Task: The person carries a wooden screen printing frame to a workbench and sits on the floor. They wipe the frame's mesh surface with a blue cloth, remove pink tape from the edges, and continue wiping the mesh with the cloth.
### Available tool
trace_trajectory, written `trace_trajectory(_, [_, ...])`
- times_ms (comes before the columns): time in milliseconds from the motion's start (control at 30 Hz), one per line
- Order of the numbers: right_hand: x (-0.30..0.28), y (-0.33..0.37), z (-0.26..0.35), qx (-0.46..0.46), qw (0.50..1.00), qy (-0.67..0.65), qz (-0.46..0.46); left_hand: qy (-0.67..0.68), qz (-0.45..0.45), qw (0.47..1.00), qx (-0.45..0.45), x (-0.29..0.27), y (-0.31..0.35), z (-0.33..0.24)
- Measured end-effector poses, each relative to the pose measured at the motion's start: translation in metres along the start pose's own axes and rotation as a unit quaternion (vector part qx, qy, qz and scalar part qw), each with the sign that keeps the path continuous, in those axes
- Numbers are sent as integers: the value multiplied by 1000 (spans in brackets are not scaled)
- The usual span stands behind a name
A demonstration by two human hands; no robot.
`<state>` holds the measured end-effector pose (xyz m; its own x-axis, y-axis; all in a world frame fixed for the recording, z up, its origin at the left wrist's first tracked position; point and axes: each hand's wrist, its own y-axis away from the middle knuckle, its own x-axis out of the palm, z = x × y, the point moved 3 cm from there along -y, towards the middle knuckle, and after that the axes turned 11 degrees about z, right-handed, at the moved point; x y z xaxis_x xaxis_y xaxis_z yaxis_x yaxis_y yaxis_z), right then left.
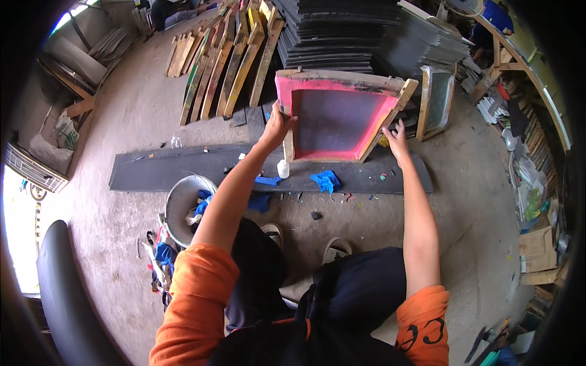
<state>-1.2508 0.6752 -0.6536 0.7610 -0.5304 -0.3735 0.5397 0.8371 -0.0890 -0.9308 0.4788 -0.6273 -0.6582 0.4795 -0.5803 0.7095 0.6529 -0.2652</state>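
Observation:
A wooden screen-printing frame stands upright in front of me, its dark mesh bordered in bright pink. My left hand is closed round the left side of this frame. At its right side, my right hand grips the slanting wooden edge with thumb and fingers. The frame's lower edge is at a long black board lying on the floor; whether it rests there I cannot tell. Just below the frame are a small white bottle and a crumpled blue cloth.
To my left stands a bucket with blue and white rags in it. Beyond the board are a row of wooden frames, tall stacks of dark sheets and another upright frame. Clutter lines the right wall; a person is far right.

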Motion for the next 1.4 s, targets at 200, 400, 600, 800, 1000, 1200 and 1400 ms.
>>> trace_trajectory(200, [26, -31, -26, 45, 989, 139, -25, 35, 7, 996, -83, 20, -12, 37])
trace_trajectory(400, [36, -56, -29, -10, 977, 188, -103, 256, -46, 959, -112, 36, -47, 48])
trace_trajectory(600, [56, -78, -18, -3, 986, 133, -101, 283, -79, 937, -189, 37, -62, 76])
trace_trajectory(800, [53, -91, -57, -6, 988, 96, -119, 284, -70, 934, -204, 55, -63, 69])
trace_trajectory(1000, [49, -78, -73, 1, 973, 216, -81, 145, -61, 978, -139, 37, -68, 90])
trace_trajectory(1200, [13, -37, -54, 12, 927, 365, 84, -177, -52, 981, -53, -19, -29, 91])
trace_trajectory(1400, [2, 17, -15, 28, 919, 351, 176, -413, 171, 888, -109, -55, 32, 49])
